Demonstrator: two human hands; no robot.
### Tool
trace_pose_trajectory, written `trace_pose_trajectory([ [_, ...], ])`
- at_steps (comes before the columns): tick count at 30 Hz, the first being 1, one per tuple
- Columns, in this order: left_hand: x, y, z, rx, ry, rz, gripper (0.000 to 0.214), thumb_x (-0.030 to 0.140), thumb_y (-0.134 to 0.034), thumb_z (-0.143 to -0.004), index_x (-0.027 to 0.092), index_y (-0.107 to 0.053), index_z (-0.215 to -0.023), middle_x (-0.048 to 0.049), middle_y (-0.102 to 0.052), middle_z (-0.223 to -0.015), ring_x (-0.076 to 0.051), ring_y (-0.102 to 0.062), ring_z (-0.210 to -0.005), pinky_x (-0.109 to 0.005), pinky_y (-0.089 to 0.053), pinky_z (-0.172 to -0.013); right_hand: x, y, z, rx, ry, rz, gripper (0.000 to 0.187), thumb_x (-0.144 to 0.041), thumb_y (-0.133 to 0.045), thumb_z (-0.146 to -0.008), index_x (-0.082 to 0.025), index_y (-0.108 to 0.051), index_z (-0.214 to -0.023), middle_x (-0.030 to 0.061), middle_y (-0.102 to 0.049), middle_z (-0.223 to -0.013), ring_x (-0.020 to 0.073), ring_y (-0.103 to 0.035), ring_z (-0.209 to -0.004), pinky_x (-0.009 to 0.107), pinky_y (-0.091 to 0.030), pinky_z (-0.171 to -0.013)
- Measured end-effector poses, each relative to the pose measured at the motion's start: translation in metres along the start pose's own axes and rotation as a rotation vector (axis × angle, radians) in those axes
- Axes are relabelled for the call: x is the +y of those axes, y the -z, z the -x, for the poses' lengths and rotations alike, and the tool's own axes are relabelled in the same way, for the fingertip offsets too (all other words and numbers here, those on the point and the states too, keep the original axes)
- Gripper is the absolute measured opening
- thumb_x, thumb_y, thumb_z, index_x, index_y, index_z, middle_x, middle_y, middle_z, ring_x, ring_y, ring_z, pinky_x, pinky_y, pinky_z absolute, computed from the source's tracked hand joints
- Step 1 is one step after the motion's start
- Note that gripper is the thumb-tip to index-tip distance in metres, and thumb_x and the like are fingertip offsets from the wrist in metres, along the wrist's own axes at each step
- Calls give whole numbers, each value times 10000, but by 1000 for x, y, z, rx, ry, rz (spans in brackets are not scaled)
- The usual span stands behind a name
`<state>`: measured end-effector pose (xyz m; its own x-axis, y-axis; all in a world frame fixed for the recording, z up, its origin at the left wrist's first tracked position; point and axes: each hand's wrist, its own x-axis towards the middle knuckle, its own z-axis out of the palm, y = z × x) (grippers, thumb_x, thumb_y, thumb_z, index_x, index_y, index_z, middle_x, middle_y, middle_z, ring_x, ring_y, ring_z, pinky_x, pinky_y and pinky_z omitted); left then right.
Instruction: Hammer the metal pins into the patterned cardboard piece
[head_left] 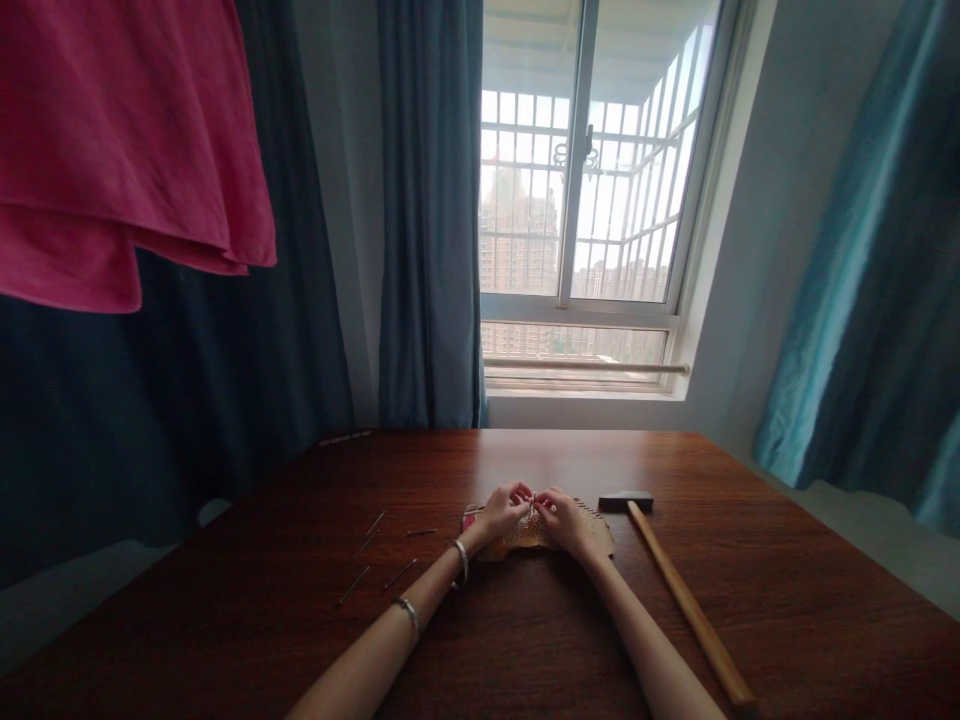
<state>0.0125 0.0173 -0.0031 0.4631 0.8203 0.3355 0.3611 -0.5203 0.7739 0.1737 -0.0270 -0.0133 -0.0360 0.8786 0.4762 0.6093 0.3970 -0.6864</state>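
Observation:
My left hand [507, 508] and my right hand [562, 520] meet at the middle of the table, over a tan, ragged-edged piece that looks like cardboard [602, 540]. Both sets of fingertips are pinched together around a small, thin, dark thing [533, 500], too small to name. Dark speckles cover the piece beneath the hands, and a row of short dark marks runs along its far right edge. Two bracelets circle my left forearm. To the right lies a hammer [679, 590], its dark head [625, 501] away from me and its wooden handle towards me.
Several thin nail-like metal pins [400, 573] lie scattered left of my left hand on the brown wooden table [555, 640]. A pink cloth [135, 140] hangs at upper left. Blue curtains [431, 220] and a barred window [562, 200] stand beyond the far edge.

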Motion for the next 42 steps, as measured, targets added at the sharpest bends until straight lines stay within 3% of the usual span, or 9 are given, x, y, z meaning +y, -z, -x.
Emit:
trace_pose_trajectory([
  [5, 4, -1, -1, 16, -17, -17, 182, 191, -565, -713, 143, -614, -881, -30, -657, -807, -140, -597, -730, -245, -485, -685, 2, 0, -1, 6, -31, 20, 142, -241, -543, -790, -274, -674, -746, 14, -648, -784, 144, -600, -724, 218, -456, -703],
  [12, 9, -3, -1, 37, -22, -92, 190, 300, -592, -739, 146, -649, -834, -30, -661, -747, -148, -592, -688, -243, -463, -653, 6, -2, -1, 21, -20, 24, 156, -233, -542, -789, -256, -686, -735, 17, -643, -772, 144, -590, -727, 220, -446, -697],
  [22, 0, -8, -4, 86, -64, -112, 210, 340, -599, -747, 151, -635, -832, -23, -641, -745, -149, -580, -695, -238, -449, -645, 12, -2, -3, 9, -19, 27, 165, -204, -544, -776, -261, -689, -722, 11, -637, -764, 134, -573, -687, 218, -441, -671],
  [33, 6, -6, 1, 54, -42, -112, 186, 142, -561, -692, 158, -617, -869, -13, -637, -766, -145, -584, -735, -240, -462, -696, 11, -2, -3, 7, -23, 28, 167, -223, -537, -786, -241, -694, -732, 14, -638, -761, 137, -584, -701, 216, -444, -685],
  [42, 6, -7, 4, 64, -74, -129, 147, 213, -579, -731, 159, -624, -860, -21, -649, -817, -136, -581, -728, -226, -457, -677, 7, 0, -1, -6, -25, 34, 145, -201, -542, -789, -232, -682, -764, 10, -635, -802, 121, -587, -737, 198, -441, -703],
])
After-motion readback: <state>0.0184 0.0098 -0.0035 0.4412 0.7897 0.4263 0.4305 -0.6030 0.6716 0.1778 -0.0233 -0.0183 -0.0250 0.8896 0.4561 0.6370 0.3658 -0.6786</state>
